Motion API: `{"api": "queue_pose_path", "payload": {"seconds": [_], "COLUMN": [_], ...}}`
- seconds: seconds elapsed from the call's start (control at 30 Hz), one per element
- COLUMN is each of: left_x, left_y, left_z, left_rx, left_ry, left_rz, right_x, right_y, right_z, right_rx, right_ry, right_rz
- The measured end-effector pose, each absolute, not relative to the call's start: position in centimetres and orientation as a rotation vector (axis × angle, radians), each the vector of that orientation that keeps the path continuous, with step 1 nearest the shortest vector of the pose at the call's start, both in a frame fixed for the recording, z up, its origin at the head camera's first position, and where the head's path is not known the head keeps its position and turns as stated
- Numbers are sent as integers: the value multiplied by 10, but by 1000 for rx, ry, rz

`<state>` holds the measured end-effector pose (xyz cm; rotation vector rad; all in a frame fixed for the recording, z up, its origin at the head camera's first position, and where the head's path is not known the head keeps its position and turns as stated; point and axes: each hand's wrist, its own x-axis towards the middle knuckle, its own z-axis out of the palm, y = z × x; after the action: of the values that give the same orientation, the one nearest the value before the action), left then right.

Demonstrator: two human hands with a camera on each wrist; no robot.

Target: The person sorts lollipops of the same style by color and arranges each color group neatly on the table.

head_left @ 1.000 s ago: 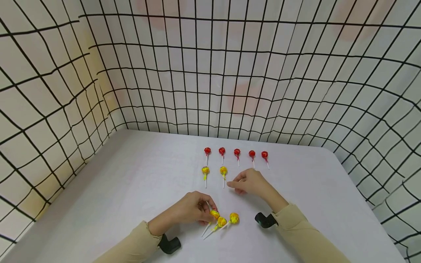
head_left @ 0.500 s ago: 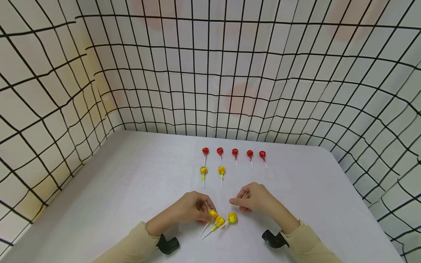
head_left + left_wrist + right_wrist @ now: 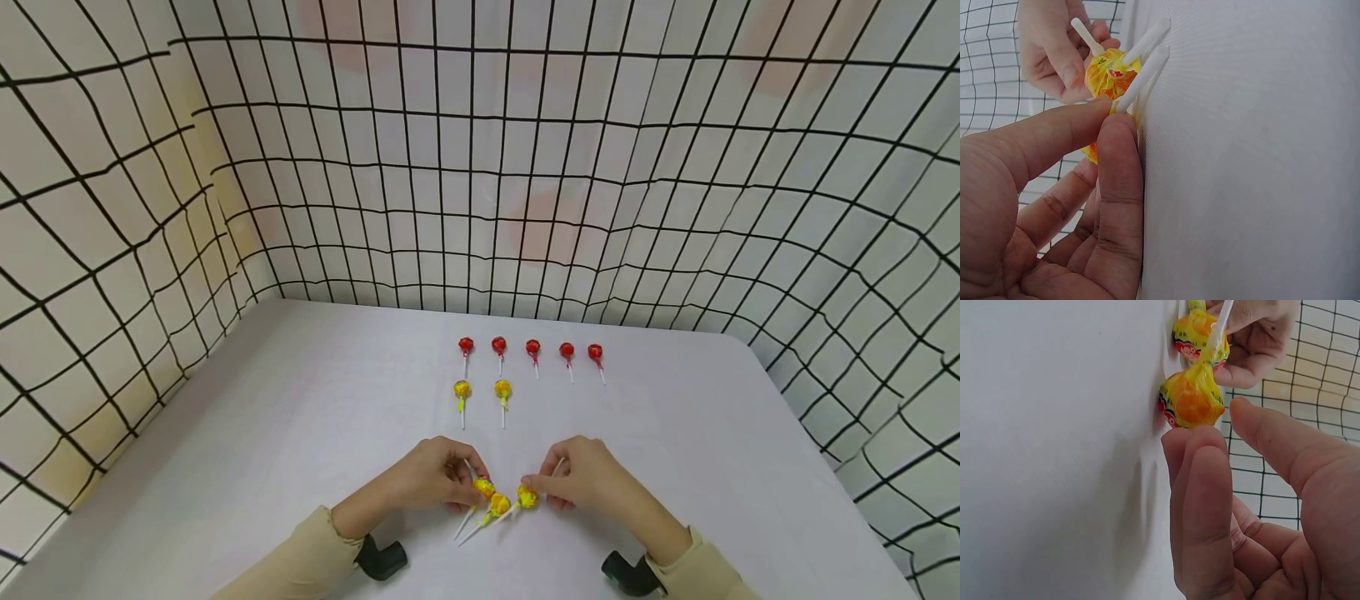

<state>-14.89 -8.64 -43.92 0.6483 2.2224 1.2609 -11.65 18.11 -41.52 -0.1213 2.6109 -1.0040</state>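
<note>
My left hand pinches a yellow lollipop between thumb and fingertips, close to where its wrapper meets the stick. Against it lies a second yellow lollipop, its white stick angled toward the near left. The third yellow lollipop of this group is just to the right. My right hand is at that one's head. In the right wrist view, its fingertips are right at the wrapper, while the thumb stands a little apart from it.
Farther back on the white table lie two yellow lollipops, a left one and a right one. Behind them runs a row of several red lollipops. A black-lined grid wall encloses the table's back and sides.
My right hand has come back toward me from beside the two set-apart yellow lollipops to the third lollipop of the near group. My left hand keeps its pinch in place.
</note>
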Motion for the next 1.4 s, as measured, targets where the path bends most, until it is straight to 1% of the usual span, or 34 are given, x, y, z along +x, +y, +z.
{"api": "queue_pose_path", "payload": {"seconds": [0.27, 0.5, 0.83, 1.4], "left_x": [-150, -150, -149, -149], "left_y": [-86, -85, -85, -84], "left_z": [-439, -438, -437, -438], "left_rx": [628, 629, 636, 623], "left_ry": [2230, 2225, 2222, 2234], "left_rz": [1257, 1263, 1260, 1244], "right_x": [-107, -103, -100, -98], "right_y": [182, 184, 183, 190], "right_z": [-421, -425, -427, -432], "right_rx": [-180, -319, -304, -403], "right_ry": [2566, 2528, 2508, 2485], "right_rz": [-1115, -1167, -1219, -1254]}}
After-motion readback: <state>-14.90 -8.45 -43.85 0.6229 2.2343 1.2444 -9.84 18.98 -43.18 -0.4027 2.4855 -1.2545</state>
